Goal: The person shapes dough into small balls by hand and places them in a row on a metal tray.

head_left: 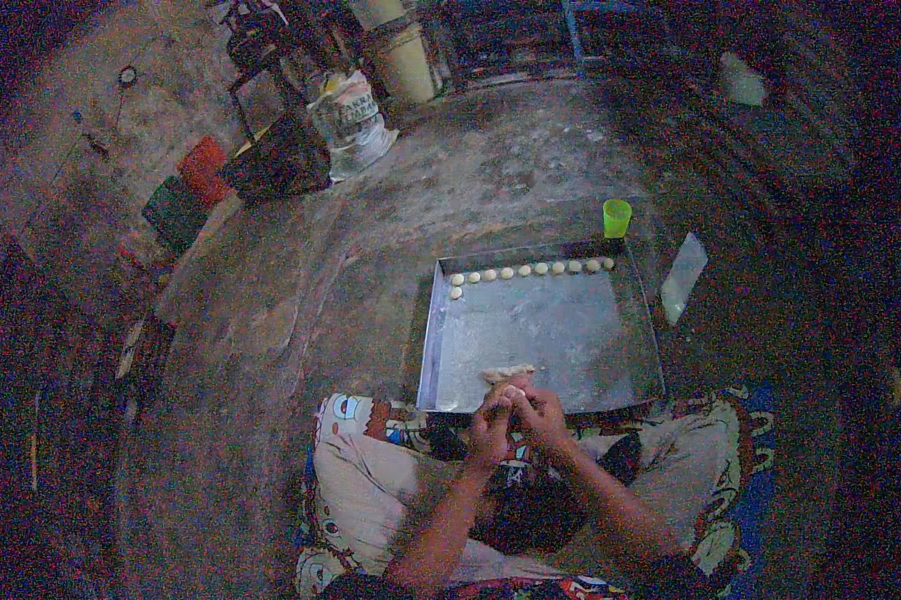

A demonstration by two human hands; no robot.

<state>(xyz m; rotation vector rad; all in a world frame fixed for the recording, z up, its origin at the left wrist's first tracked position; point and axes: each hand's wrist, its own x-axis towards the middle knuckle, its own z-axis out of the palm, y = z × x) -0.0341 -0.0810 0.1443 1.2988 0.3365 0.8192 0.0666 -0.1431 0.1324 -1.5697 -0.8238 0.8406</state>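
Note:
Over the near edge of a square metal tray (437, 330), my left hand (490, 425) and my right hand (542, 418) meet with fingers closed together. A small pale piece of dough (514, 391) shows between the fingertips, mostly covered by them. Just beyond my fingers a longer, uneven strip of dough (509, 373) lies on the tray. Small round dough balls (541, 268) form a row along the tray's far wall, and one more dough ball (457, 293) sits in front of the row's left end.
A green cup (617, 218) stands behind the tray's far right corner. Right of the tray lies a whitish flat sheet or bag (684, 278). Farther off are a white sack (353, 125), a pale bucket (403, 62), and red (204, 171) and green containers (177, 213).

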